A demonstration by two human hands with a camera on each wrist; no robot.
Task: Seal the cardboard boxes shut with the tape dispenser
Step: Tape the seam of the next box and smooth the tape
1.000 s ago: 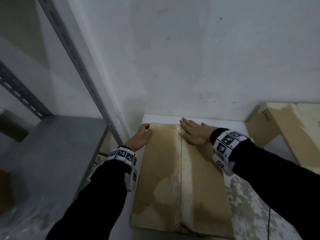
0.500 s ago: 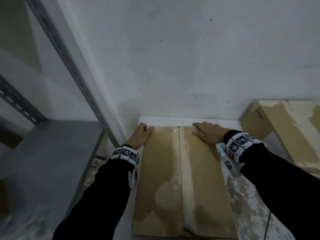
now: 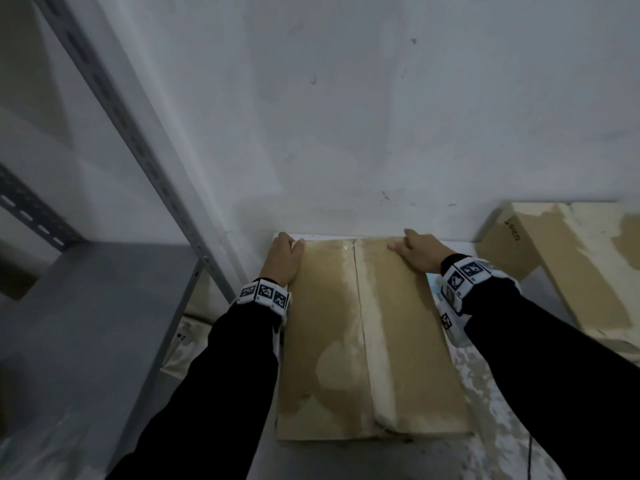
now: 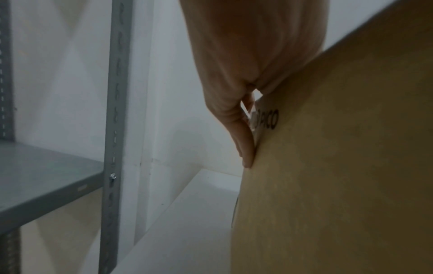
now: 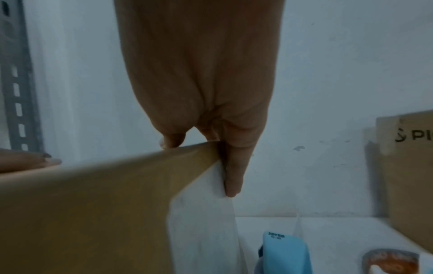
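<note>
A brown cardboard box (image 3: 363, 323) lies flat on the white table, its centre seam covered by a strip of clear tape (image 3: 372, 341). My left hand (image 3: 282, 258) grips the box's far left corner, thumb on top and fingers (image 4: 244, 140) down the side. My right hand (image 3: 419, 252) holds the far right corner, thumb (image 5: 172, 141) on the top edge and fingers (image 5: 232, 178) down the side. The light blue tape dispenser (image 5: 281, 254) lies on the table right of the box, below my right wrist, and neither hand holds it.
A second cardboard box (image 3: 571, 271) lies tilted at the right, against the wall. A grey metal shelf (image 3: 86, 323) and its slotted upright (image 3: 138, 133) stand close on the left. The wall (image 3: 346, 133) is just behind the box. An orange-and-white object (image 5: 389, 261) lies near the dispenser.
My right hand has slid from the taped seam rightward to the box's far right corner. The left hand has stayed on the far left corner.
</note>
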